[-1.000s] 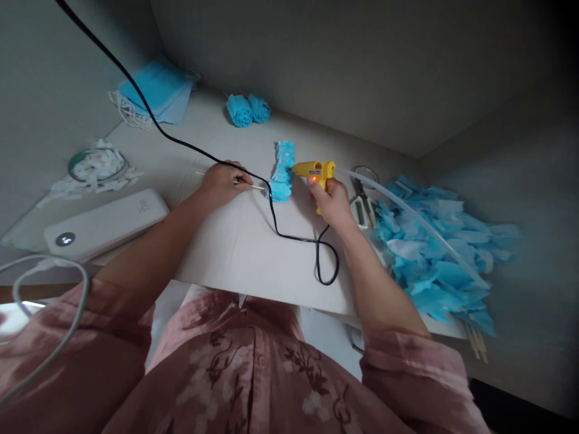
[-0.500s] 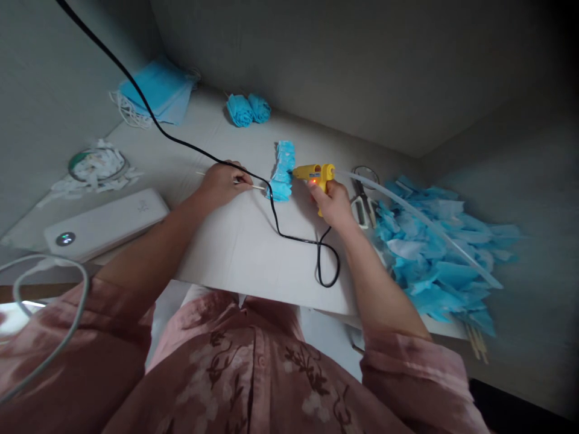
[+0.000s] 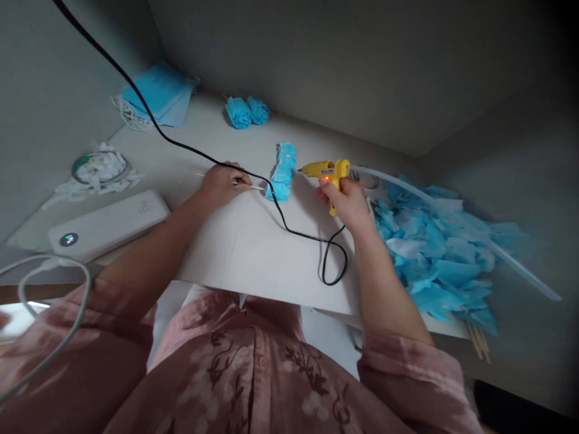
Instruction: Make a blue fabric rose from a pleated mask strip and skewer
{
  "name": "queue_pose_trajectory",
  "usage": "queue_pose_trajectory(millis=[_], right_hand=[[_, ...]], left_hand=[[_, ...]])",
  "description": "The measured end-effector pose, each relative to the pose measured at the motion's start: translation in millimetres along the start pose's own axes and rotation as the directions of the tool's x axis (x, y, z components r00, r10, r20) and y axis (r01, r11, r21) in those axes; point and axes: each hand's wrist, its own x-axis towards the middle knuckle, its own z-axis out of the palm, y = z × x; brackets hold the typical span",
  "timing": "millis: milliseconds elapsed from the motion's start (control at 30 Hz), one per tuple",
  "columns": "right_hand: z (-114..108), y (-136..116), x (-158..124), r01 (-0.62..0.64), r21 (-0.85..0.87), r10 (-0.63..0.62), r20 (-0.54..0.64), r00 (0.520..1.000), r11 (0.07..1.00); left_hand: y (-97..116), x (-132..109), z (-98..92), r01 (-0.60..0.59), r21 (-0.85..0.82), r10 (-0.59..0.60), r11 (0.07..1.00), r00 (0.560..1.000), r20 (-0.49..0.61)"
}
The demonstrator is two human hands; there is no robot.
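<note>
My left hand point(image 3: 226, 182) pinches a thin wooden stick point(image 3: 257, 187), whose tip meets the lower end of a gathered blue fabric strip point(image 3: 284, 166). The strip lies on the white table, bent at its near end. In my right hand point(image 3: 351, 202) is a yellow hot glue gun point(image 3: 322, 170) with a red light on. Its nozzle points left and stands a little apart from the strip's right edge. A long clear glue stick point(image 3: 488, 241) sticks out of the gun's back. The gun's black cord point(image 3: 298, 234) runs across the table and over the strip's near end.
Two rolled blue fabric flowers point(image 3: 246, 112) lie at the back, with stacked face masks point(image 3: 158, 93) to their left. White scraps fill a tape ring point(image 3: 102, 167) above a white power bank point(image 3: 108, 224). Cut blue pieces point(image 3: 434, 247) heap at right, beside partly hidden scissors point(image 3: 365, 176).
My right hand has drawn the glue gun to the right, off the strip, and the glue stick and cord shifted with it. My left hand keeps its place on the stick.
</note>
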Motion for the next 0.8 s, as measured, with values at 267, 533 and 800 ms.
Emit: queue_pose_trajectory(millis=[267,533,800], right_hand=[[11.2,-2.7,-0.9,-0.035,0.183,0.049,-0.07,0.996,0.982],[16.0,0.7,2.6,-0.074,0.294,0.105,-0.088,0.991,0.953],[17.6,5.9,4.7,-0.063,0.31,0.098,-0.097,0.991,0.949]], left_hand=[[-3.7,1.2,-0.3,-0.078,0.071,0.077,0.994,0.997,0.024],[-4.8,10.7,-3.9,-0.125,0.146,0.113,0.981,0.99,0.088],[-4.3,27.0,-4.4,-0.165,0.179,0.147,0.97,0.983,0.113]])
